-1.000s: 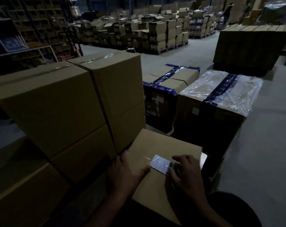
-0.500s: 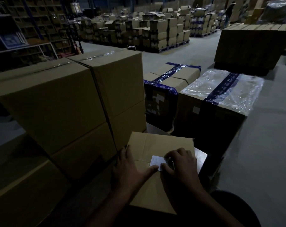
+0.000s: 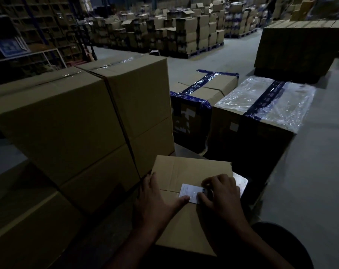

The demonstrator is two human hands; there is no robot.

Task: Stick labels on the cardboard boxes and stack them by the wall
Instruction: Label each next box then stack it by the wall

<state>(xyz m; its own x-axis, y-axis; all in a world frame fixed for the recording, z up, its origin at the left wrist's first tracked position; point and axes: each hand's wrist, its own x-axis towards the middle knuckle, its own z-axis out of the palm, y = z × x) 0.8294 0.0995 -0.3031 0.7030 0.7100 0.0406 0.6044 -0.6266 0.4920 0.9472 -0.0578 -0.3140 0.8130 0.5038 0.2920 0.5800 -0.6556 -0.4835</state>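
Observation:
A small cardboard box (image 3: pixel 192 169) lies in front of me, low in the view. A white label (image 3: pixel 190 192) sits on its top, across the flap seam. My left hand (image 3: pixel 157 200) rests flat on the box's left part, its thumb touching the label's left edge. My right hand (image 3: pixel 221 195) covers the label's right end with fingers bent down onto it. Two tall stacks of plain cardboard boxes (image 3: pixel 83 121) stand close on the left.
Beyond the small box stand a box bound with blue tape (image 3: pixel 201 90) and a plastic-wrapped box (image 3: pixel 261 105). A shiny white sheet (image 3: pixel 241 182) pokes out behind my right hand. A long dark pallet load (image 3: pixel 300 45) is at the right, pallets of boxes (image 3: pixel 184 32) far back.
The label went from being held above the box to lying flat on its top. Both hands drew together over it, and the box shifted slightly towards me.

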